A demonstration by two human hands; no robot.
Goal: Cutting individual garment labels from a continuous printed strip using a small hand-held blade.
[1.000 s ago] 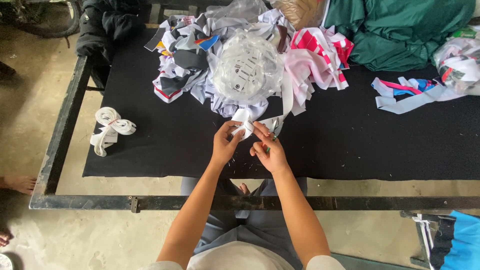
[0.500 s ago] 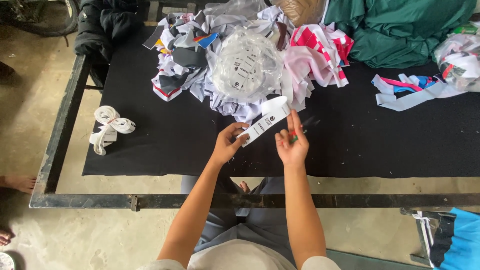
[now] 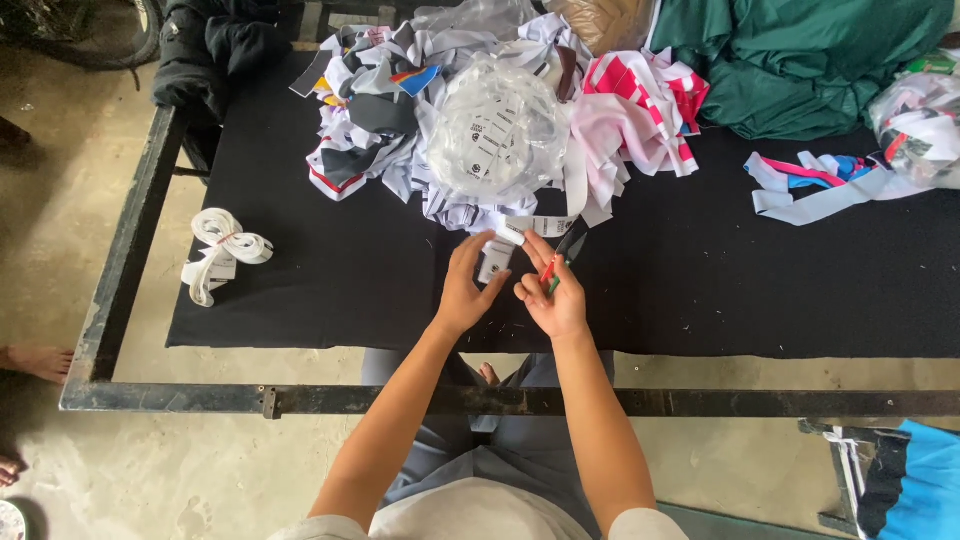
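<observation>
Left hand (image 3: 468, 290) fingers curled, pinching a white label strip (image 3: 497, 255) between thumb and fingertips; the strip runs up toward the scrap pile. Right hand (image 3: 550, 295) closed round small snips (image 3: 560, 256) with a red-green grip, blades pointing up just beside the strip; whether blades touch it, cannot tell. Both hands close together over the black cloth (image 3: 700, 280) at the table's (image 3: 300, 400) near edge. Behind them a clear bag (image 3: 490, 130) of labels sits on the fabric scraps (image 3: 380, 120). A tied white roll (image 3: 222, 250) lies well apart to the left. Green cloth (image 3: 800, 60) at far right.
</observation>
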